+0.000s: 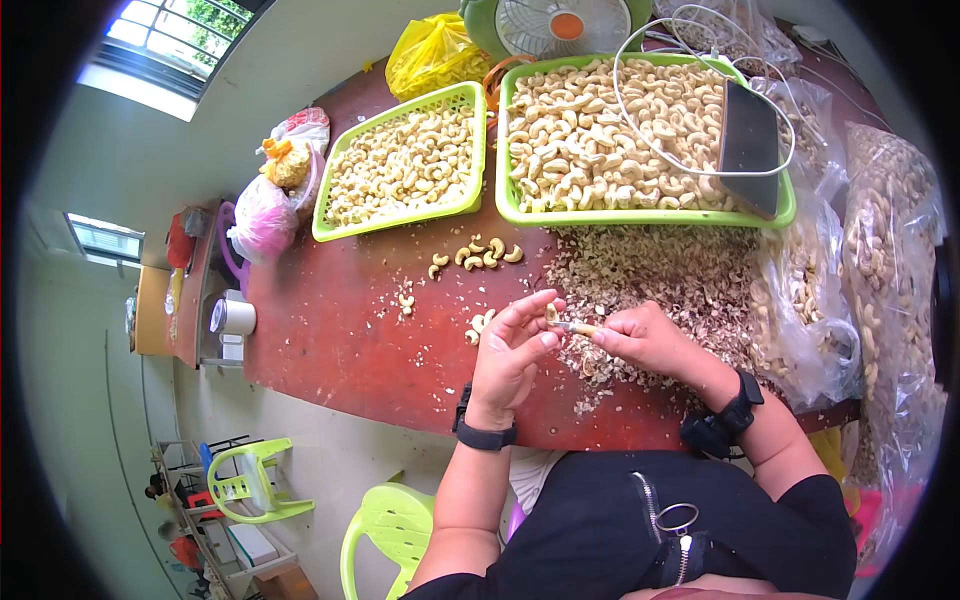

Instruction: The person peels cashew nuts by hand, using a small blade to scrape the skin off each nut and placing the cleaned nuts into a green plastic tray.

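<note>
My left hand [513,352] pinches a cashew nut [552,313] between its fingertips above the red table [380,340]. A small knife [580,328] with a pale handle is gripped in my right hand [642,334]; its blade points left and meets the nut or lies very close to it. Several loose cashews [482,258] lie on the table beyond my left hand, and a few more [478,326] sit right beside it. Skin flakes [650,275] are heaped beyond and under my right hand.
Two green baskets of cashews, a smaller one [318,225] and a larger one [640,217], stand at the back. A phone [750,150] and white cable [705,173] rest on the larger. Behind are a fan [565,28] and yellow bag [435,55]; nut-filled plastic bags [885,230] line the right.
</note>
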A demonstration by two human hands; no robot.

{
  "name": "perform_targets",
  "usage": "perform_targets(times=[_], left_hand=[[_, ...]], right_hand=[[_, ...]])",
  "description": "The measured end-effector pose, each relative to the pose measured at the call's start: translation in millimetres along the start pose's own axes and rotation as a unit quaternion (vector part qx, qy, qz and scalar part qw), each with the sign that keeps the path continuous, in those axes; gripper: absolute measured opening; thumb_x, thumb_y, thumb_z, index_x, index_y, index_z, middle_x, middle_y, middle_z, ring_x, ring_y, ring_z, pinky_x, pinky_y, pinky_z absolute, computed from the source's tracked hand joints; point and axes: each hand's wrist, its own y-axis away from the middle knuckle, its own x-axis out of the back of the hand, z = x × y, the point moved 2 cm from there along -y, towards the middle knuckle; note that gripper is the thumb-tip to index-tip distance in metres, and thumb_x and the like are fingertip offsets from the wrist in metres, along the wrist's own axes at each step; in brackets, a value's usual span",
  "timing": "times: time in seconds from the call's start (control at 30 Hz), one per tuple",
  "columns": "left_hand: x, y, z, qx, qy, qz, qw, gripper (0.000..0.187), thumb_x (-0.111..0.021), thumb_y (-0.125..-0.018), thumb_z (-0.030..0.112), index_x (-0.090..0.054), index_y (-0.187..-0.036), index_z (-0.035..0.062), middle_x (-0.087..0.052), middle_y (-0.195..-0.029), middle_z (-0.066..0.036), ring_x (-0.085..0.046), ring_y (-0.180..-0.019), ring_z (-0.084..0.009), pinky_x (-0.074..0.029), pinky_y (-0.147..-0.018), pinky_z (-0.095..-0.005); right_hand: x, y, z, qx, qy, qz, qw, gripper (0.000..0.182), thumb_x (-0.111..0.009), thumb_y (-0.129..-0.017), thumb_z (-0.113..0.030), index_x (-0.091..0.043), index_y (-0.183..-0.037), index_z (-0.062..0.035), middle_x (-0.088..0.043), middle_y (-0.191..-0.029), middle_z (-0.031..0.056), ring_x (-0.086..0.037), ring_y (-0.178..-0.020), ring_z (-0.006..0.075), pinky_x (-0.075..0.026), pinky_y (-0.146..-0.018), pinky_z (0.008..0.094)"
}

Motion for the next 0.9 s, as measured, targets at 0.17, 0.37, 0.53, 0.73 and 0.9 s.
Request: perform_targets(times=[0.17,0.37,0.53,0.73,0.9], left_hand=[[-6,-2,3,-0.047,-0.071,-0.016,0.996,0.045,-0.057,-0.069,-0.012,-0.046,-0.112,-0.0057,-0.049,-0.105,-0.008,-0.052,-0.087,-0.0115,-0.048,-0.073,-0.0228],[-10,-4,1,-0.093,-0.145,-0.02,0.985,0.04,-0.058,-0.068,-0.012,-0.05,-0.107,-0.0056,-0.044,-0.106,-0.006,-0.049,-0.088,-0.0095,-0.047,-0.072,-0.0206],[-7,-3,-2,-0.101,-0.165,-0.021,0.981,0.038,-0.058,-0.069,-0.011,-0.052,-0.106,-0.0039,-0.045,-0.105,-0.006,-0.048,-0.087,-0.0094,-0.047,-0.071,-0.0203],[0,-1,-5,-0.093,-0.226,-0.032,0.969,0.035,-0.059,-0.07,-0.01,-0.053,-0.104,-0.004,-0.045,-0.095,-0.004,-0.048,-0.083,-0.0085,-0.044,-0.069,-0.0197],[4,-1,-7,-0.099,-0.284,-0.041,0.953,0.032,-0.059,-0.072,-0.006,-0.056,-0.103,-0.0005,-0.045,-0.088,-0.001,-0.047,-0.07,-0.0039,-0.04,-0.06,-0.0154]], right_hand=[[-2,0,3,0.007,-0.002,0.0,1.0,0.039,-0.053,-0.081,-0.035,-0.053,-0.058,-0.0025,-0.04,-0.043,0.0022,-0.034,-0.042,0.007,-0.028,-0.039,0.0265],[-2,-1,5,0.003,-0.006,-0.002,1.0,0.041,-0.053,-0.081,-0.035,-0.051,-0.056,-0.0022,-0.038,-0.043,0.0004,-0.032,-0.042,0.0064,-0.027,-0.039,0.0261],[-3,-1,7,-0.019,-0.031,-0.018,0.999,0.042,-0.053,-0.081,-0.034,-0.05,-0.055,-0.0023,-0.036,-0.043,-0.0015,-0.032,-0.042,0.0057,-0.026,-0.039,0.0254],[-4,-2,8,-0.01,-0.04,-0.02,0.999,0.04,-0.053,-0.081,-0.033,-0.051,-0.056,-0.0026,-0.036,-0.044,-0.0029,-0.031,-0.042,0.005,-0.025,-0.038,0.025],[-3,-2,6,-0.045,-0.037,-0.029,0.998,0.039,-0.053,-0.081,-0.031,-0.052,-0.056,-0.0025,-0.037,-0.044,-0.0034,-0.031,-0.043,0.0049,-0.026,-0.039,0.025]])
